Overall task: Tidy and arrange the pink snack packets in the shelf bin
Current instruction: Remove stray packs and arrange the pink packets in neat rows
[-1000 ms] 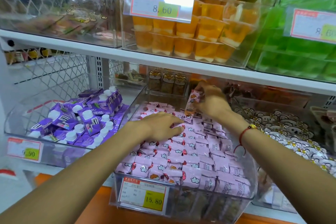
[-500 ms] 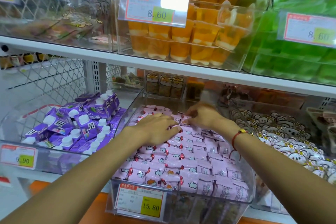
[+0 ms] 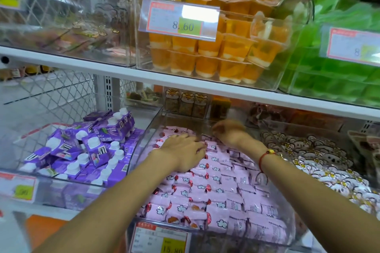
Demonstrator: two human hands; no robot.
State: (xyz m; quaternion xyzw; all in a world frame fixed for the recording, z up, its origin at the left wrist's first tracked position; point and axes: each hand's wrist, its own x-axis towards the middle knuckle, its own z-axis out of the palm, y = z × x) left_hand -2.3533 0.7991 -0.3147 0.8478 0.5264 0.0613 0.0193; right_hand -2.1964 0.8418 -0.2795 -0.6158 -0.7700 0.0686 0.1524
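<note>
Several pink snack packets (image 3: 218, 195) lie in rows in a clear shelf bin (image 3: 287, 230) on the lower shelf. My left hand (image 3: 183, 152) lies palm down on the packets in the bin's back left part, fingers fairly straight. My right hand (image 3: 230, 131) is at the back of the bin, fingers curled down among the rear packets; what its fingertips hold is hidden. A red string bracelet sits on the right wrist.
A clear bin of purple drink cartons (image 3: 88, 150) stands to the left, a bin of white cartoon packets (image 3: 320, 162) to the right. The white shelf board (image 3: 185, 82) above carries orange jelly cups (image 3: 216, 53) and green packs (image 3: 339, 68). A price tag (image 3: 160, 238) hangs on the pink bin's front.
My right hand, which held a pink packet raised a second ago, has dropped to the packets at the back of the bin. My left hand stays flat on the packets.
</note>
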